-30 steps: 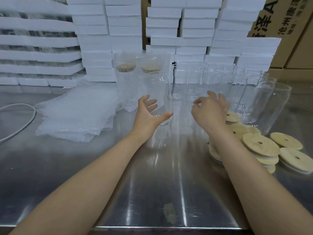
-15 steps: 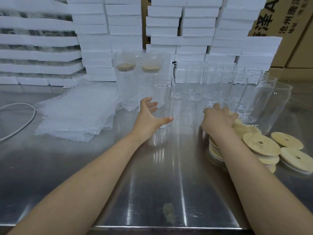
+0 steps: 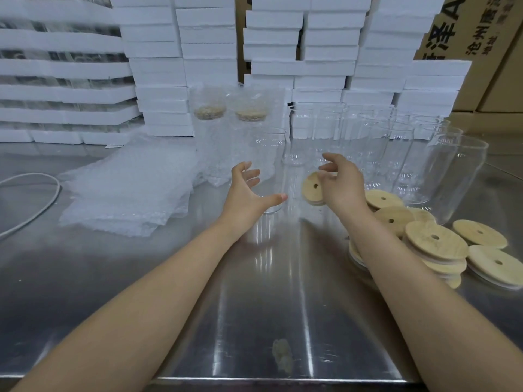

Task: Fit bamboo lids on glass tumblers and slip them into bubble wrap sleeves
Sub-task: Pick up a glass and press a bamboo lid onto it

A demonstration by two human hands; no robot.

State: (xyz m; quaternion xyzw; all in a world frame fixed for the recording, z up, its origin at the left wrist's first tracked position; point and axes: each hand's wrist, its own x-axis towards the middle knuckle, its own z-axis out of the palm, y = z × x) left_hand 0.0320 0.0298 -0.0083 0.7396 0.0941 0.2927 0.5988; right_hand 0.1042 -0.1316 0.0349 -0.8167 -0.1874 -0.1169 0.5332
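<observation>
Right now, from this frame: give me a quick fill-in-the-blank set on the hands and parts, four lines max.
1. The right hand pinches a bamboo lid with a ____ in its middle.
2. The left hand grips a glass tumbler that has ____ lid on it.
3. ____ wrapped tumblers stand behind it.
4. The pile of loose lids lies by the ____ forearm.
Missing words: hole; no; Two; right.

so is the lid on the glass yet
No, the right hand holds the lid beside the glass, whose rim is bare.
</observation>
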